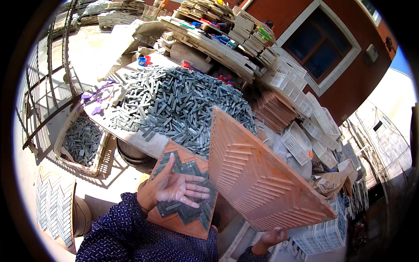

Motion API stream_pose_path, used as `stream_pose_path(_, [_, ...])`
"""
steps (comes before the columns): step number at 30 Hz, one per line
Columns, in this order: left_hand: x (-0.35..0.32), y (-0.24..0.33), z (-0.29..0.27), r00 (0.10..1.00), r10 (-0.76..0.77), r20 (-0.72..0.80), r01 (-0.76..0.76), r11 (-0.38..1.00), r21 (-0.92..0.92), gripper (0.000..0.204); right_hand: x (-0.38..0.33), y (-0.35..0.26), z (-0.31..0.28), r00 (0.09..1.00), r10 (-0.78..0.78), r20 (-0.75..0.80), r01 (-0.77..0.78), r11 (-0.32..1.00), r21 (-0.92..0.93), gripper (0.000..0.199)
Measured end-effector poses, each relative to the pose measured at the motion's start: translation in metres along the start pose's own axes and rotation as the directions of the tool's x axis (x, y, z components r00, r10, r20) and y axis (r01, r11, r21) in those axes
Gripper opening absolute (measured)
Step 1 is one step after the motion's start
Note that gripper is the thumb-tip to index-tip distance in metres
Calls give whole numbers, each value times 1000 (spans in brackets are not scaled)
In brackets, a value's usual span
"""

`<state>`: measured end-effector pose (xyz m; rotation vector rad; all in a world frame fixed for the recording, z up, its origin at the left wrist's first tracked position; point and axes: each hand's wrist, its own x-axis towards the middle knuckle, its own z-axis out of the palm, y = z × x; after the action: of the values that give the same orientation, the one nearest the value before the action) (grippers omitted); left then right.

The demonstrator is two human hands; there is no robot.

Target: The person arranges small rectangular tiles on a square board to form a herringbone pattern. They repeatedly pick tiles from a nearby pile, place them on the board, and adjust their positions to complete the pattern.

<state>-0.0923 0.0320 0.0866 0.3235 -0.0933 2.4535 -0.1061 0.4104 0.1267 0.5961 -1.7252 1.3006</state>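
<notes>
My left hand (179, 187) is open, palm turned up and fingers spread, with nothing in it. It hovers over an orange mould tray (185, 153) whose middle is filled with dark grey stone strips (187, 212) in a zigzag pattern. To the right, a second orange mould tray (262, 179) stands tilted up, its slanted ridges facing me and its slots without strips. My right hand (274, 237) grips that tray at its lower edge; some of the fingers are hidden behind it. A big heap of loose grey stone strips (174, 100) covers the table beyond.
A white crate (83, 163) of strip pieces stands at the left, above a filled herringbone panel (54, 205). Stacked orange trays (275, 109) and white plastic crates (297, 142) line the right. Stacked slabs (209, 39) lie behind the heap. A metal railing (48, 74) is far left.
</notes>
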Motion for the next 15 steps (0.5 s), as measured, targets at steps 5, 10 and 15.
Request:
stream_pose_path(5, [-54, 15, -28, 969, 247, -22, -248, 963, -104, 83, 14, -45, 33, 800, -415, 434, 466, 885, -13, 24])
stream_pose_path(10, [-132, -14, -24, 780, 456, -429, -389, 890, 239, 61, 35, -46, 49, 710, -473, 521, 542, 840, 23, 10])
stream_pose_path(15, [-136, -25, 4, 780, 485, -396, -304, 847, 437, 70, -20, -36, 88, 909, 275, 313, -311, 947, 73, 40])
